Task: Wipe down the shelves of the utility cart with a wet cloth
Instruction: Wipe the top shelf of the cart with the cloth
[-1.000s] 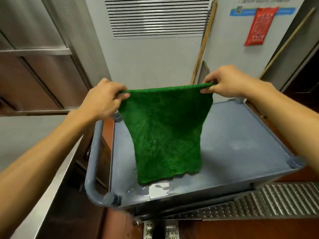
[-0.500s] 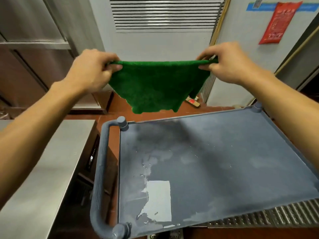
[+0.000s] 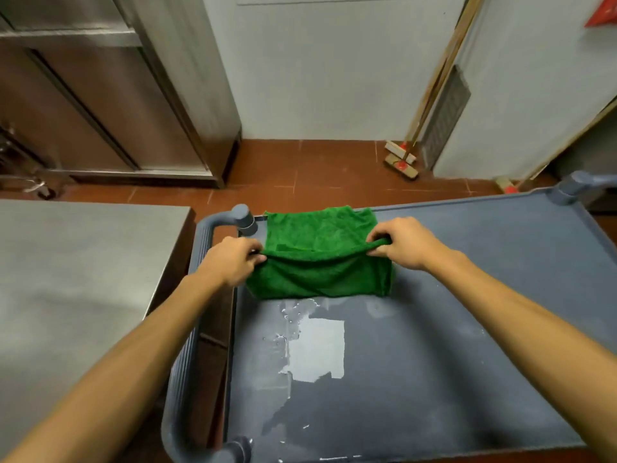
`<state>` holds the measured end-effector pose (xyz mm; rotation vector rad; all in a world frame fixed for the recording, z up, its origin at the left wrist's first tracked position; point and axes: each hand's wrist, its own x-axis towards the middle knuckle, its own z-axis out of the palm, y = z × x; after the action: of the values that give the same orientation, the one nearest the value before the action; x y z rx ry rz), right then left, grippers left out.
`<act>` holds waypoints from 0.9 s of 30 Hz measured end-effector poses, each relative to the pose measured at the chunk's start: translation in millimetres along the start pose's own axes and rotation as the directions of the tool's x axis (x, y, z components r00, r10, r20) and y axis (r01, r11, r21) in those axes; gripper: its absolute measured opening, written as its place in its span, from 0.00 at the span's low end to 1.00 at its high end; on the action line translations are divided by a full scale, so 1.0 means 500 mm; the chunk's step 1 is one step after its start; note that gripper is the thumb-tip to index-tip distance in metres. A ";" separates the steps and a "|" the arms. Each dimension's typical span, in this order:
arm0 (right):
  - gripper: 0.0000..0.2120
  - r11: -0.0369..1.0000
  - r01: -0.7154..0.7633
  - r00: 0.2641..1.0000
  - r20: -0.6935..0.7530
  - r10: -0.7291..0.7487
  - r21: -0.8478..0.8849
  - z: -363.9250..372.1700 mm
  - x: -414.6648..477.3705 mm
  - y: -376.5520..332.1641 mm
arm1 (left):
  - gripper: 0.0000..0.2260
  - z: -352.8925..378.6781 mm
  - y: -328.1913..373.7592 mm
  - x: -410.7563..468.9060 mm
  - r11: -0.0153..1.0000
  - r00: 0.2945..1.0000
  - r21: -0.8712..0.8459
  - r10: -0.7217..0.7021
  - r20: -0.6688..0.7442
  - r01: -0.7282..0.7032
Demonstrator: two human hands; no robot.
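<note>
A green cloth lies folded over on the far left part of the grey cart's top shelf. My left hand pinches its left upper corner and my right hand pinches the right upper corner, both holding the top edge slightly above the shelf. A shiny wet patch spreads on the shelf just in front of the cloth.
The cart's grey handle runs along its left side. A steel counter stands to the left, a steel cabinet behind it. Broom heads lean at the white wall on the red tiled floor.
Both hands have come down from chest height, laying the hanging cloth onto the far left of the shelf, where it now lies doubled over.
</note>
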<state>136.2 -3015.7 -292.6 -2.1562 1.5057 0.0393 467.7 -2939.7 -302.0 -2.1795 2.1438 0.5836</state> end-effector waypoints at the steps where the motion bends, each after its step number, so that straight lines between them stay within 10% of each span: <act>1: 0.13 0.999 -0.011 1.000 -0.007 0.011 0.042 0.013 0.019 0.007 | 0.08 0.011 -0.005 0.013 1.000 1.000 0.002 -0.029 -0.008 0.029; 12: 0.13 0.981 0.094 0.950 -0.311 -0.037 0.170 0.116 0.188 0.084 | 0.13 0.109 0.034 0.156 0.995 0.921 -0.047 -0.097 -0.378 0.085; 19: 0.30 0.900 0.418 0.908 0.025 -0.418 -0.122 0.237 0.119 0.104 | 0.23 0.241 0.055 0.079 0.970 0.965 0.078 0.240 -0.109 -0.232; 27: 0.09 0.926 0.364 0.890 -0.255 -0.378 -0.101 0.277 0.110 0.069 | 0.11 0.278 0.071 0.069 0.972 0.965 0.171 0.194 -0.177 -0.164</act>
<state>162.5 -3014.5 -443.4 -2.5376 1.2069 -0.3675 399.0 -2935.9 -432.7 -2.0507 2.4106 0.2074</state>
